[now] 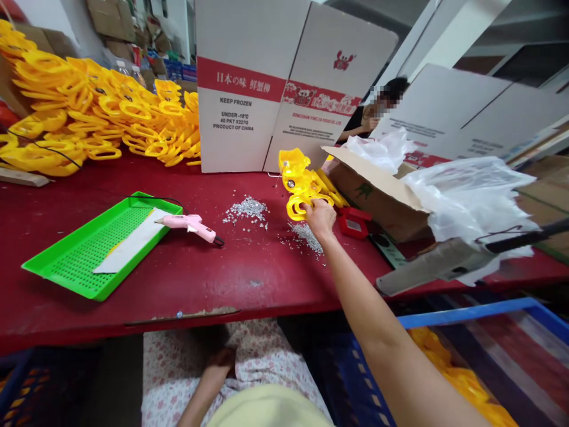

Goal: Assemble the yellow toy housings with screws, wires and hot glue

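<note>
My right hand (320, 218) reaches over the red table (213, 273) and is closed on the rim of a yellow plastic piece (297, 178) with oval loops. Just below it lies a pile of small silvery screws (307, 236). To the left is a heap of small clear pieces (249, 209). A pink glue gun (191, 225) rests with its nozzle over a green tray (95, 289), which holds a white strip. My left hand (222, 358) is low over my lap, its fingers in shadow and hard to make out.
Many yellow pieces (89, 101) are heaped at the back left. A tall white carton (240, 139) stands behind the table. On the right are a red box (354, 222), an open cardboard box (368, 193), plastic bags and a grey tool (422, 267). Another person (368, 115) sits beyond the cartons.
</note>
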Demonstrator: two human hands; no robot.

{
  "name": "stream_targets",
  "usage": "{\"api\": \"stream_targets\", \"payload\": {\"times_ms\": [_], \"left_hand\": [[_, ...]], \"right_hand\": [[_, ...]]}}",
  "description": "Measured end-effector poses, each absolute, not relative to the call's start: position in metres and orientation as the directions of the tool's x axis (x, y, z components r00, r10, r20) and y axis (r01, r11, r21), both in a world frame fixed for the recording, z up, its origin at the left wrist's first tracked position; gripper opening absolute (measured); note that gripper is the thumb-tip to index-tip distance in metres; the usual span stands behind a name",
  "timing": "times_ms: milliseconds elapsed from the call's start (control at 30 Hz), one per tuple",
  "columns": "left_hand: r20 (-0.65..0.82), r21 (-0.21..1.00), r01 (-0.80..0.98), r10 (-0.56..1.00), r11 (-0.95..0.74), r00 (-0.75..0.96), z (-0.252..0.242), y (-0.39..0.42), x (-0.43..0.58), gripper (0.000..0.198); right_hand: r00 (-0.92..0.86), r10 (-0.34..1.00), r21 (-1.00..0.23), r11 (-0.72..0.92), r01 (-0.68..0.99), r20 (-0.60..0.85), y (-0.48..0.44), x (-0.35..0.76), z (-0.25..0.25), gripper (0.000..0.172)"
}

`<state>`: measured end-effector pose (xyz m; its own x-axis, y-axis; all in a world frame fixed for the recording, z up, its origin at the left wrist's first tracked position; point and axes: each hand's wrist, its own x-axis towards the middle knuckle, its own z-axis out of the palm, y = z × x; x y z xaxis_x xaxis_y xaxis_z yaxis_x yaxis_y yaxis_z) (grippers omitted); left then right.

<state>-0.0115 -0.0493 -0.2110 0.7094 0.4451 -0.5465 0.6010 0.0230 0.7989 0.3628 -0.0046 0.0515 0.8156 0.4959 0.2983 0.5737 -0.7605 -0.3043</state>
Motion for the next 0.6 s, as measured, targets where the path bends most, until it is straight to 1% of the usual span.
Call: {"api": "stream_targets", "payload": {"times_ms": [67, 133, 167, 233, 300, 367, 400, 433, 500, 567, 600], "left_hand": [[-0.546, 0.786, 0.617, 0.443, -0.022, 0.711, -0.196, -0.051, -0.011, 0.042], [-0.54, 0.782, 0.619, 0.422, -0.069, 0.728, -0.171, -0.052, -0.013, 0.036], [-0.535, 0.785, 0.613, 0.401, -0.09, 0.744, -0.155, -0.052, -0.016, 0.033], [-0.506, 0.808, 0.576, 0.359, -0.12, 0.784, -0.115, -0.048, -0.022, 0.032], [-0.452, 0.855, 0.503, 0.293, -0.126, 0.842, -0.07, -0.042, -0.031, 0.035], [-0.343, 0.927, 0.364, 0.192, -0.088, 0.919, -0.027, -0.036, -0.039, 0.037], [-0.275, 0.954, 0.29, 0.17, -0.07, 0.946, -0.009, -0.034, -0.043, 0.038], [-0.223, 0.969, 0.238, 0.181, -0.064, 0.958, 0.007, -0.031, -0.044, 0.038], [-0.173, 0.976, 0.197, 0.226, -0.089, 0.959, 0.031, -0.027, -0.043, 0.036], [-0.173, 0.967, 0.212, 0.247, -0.143, 0.954, 0.044, -0.027, -0.032, 0.033], [-0.183, 0.958, 0.226, 0.229, -0.178, 0.956, 0.047, -0.028, -0.023, 0.031]], "right_hand": [[0.737, 0.578, -0.318, -0.666, 0.674, 0.352, -0.035, 0.348, 0.056, 0.029], [0.642, 0.673, -0.332, -0.549, 0.767, 0.367, -0.066, 0.332, 0.057, 0.024], [0.561, 0.735, -0.339, -0.453, 0.824, 0.381, -0.081, 0.323, 0.057, 0.02], [0.31, 0.839, -0.324, -0.171, 0.93, 0.447, -0.106, 0.309, 0.052, 0.017], [0.124, 0.891, -0.292, 0.009, 0.956, 0.436, -0.123, 0.298, 0.044, 0.018], [0.049, 0.939, -0.267, 0.046, 0.963, 0.339, -0.129, 0.29, 0.033, 0.017], [0.037, 0.957, -0.258, 0.04, 0.965, 0.288, -0.129, 0.287, 0.027, 0.017], [0.034, 0.968, -0.251, 0.031, 0.968, 0.248, -0.126, 0.284, 0.022, 0.015], [0.041, 0.975, -0.25, 0.016, 0.968, 0.219, -0.117, 0.28, 0.013, 0.014], [0.06, 0.968, -0.27, 0.008, 0.963, 0.243, -0.105, 0.278, 0.005, 0.015], [0.073, 0.963, -0.283, 0.003, 0.959, 0.26, -0.099, 0.278, 0.001, 0.017]]}}
